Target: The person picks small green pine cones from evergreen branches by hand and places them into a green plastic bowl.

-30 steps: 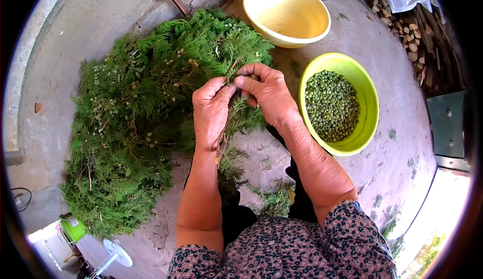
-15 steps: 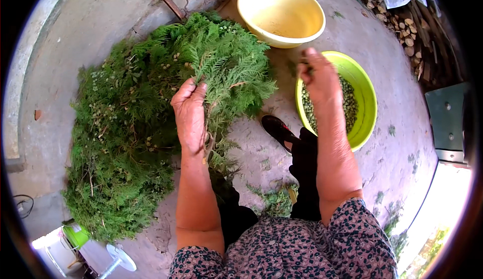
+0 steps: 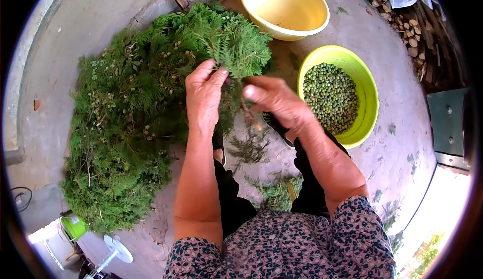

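A leafy green conifer branch is pinched between the thumb and fingers of my left hand, at the right edge of a large heap of cut branches. My right hand is beside the branch's stem, slightly blurred, its fingers curled in toward the thumb; whatever they hold is hidden. A brown stem end hangs below the two hands. To the right stands a lime-green basin, partly filled with small round green cones.
A pale yellow basin sits beyond the lime-green one. Stacked firewood lines the far right, above a dark green metal box. Loose sprigs lie between my feet. A small green bucket stands at the lower left.
My right hand has moved left from over the lime-green basin to the branch, uncovering the cones. My left hand has shifted slightly right and up with the branch.
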The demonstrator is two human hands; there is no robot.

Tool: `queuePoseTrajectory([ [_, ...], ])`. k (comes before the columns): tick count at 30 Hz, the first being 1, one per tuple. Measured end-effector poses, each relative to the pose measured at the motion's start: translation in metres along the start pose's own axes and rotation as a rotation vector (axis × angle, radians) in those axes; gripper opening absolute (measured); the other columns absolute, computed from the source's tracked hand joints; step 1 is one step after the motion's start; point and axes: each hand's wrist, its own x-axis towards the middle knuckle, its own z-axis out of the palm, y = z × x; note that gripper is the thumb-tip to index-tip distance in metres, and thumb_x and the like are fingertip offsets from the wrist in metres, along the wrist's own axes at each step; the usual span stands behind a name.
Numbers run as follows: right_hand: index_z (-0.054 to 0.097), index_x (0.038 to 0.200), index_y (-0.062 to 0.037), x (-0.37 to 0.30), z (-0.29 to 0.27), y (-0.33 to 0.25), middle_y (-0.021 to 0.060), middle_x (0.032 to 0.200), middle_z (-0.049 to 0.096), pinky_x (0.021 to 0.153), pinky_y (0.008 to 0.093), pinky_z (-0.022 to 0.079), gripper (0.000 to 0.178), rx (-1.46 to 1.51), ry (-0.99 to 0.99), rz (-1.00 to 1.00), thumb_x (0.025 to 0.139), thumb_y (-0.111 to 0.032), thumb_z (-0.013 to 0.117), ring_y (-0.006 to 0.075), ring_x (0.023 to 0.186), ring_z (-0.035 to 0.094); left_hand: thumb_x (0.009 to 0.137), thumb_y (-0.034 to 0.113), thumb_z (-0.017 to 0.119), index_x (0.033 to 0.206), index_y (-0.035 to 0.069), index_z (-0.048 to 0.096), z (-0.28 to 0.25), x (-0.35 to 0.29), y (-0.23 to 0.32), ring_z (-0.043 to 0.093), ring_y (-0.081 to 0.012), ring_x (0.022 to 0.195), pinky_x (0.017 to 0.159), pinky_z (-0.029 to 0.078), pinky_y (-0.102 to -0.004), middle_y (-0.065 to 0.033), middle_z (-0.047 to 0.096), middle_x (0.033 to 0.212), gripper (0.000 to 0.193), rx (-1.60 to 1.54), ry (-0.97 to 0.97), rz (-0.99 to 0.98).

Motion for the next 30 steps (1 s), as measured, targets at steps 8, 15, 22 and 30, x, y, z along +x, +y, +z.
queuePoseTrajectory([
  [8,0.049,0.097,0.005,0.013,0.009,0.042,0.0127,0.086,0.056,0.059,0.0318,0.047,0.036,-0.171,0.147,0.341,0.066,-0.01,0.061,0.0199,0.075,0.055,0.073,-0.004,0.058,0.09,-0.002,0.061,0.025,-0.015,-0.019,0.053,-0.0079,0.068,0.063,0.043,-0.022,-0.0043,0.062,0.079,0.017,0.428,-0.096,0.124],
  [15,0.048,0.095,0.0058,0.013,0.02,0.052,0.0096,0.076,0.054,0.042,0.0286,0.04,0.028,0.239,0.537,0.302,0.067,0.006,0.052,0.0186,0.06,0.055,0.078,0.001,0.058,0.097,0.001,0.06,0.034,-0.017,-0.015,0.06,-0.0145,0.074,0.07,0.048,-0.0252,-0.0094,0.062,0.091,0.018,0.392,-0.049,0.208],
  [22,0.049,0.108,0.0,0.004,-0.017,0.013,0.0124,0.096,0.058,0.047,0.0254,0.041,0.026,0.448,0.344,0.052,0.083,0.0,0.041,0.0198,0.067,0.06,0.08,0.008,0.059,0.09,-0.002,0.058,-0.011,0.005,-0.008,0.062,-0.0184,0.068,0.065,0.053,-0.028,-0.0124,0.062,0.079,0.014,-0.193,0.361,-0.055],
  [30,0.042,0.119,-0.0009,0.002,-0.014,0.006,0.0128,0.108,0.055,0.062,0.0243,0.045,0.037,0.575,0.063,-0.127,0.082,-0.008,0.046,0.0192,0.085,0.059,0.08,0.013,0.06,0.101,-0.002,0.049,0.001,0.005,-0.021,0.056,-0.0262,0.095,0.082,0.047,-0.0382,-0.0149,0.057,0.099,0.028,-0.462,0.115,-0.398],
])
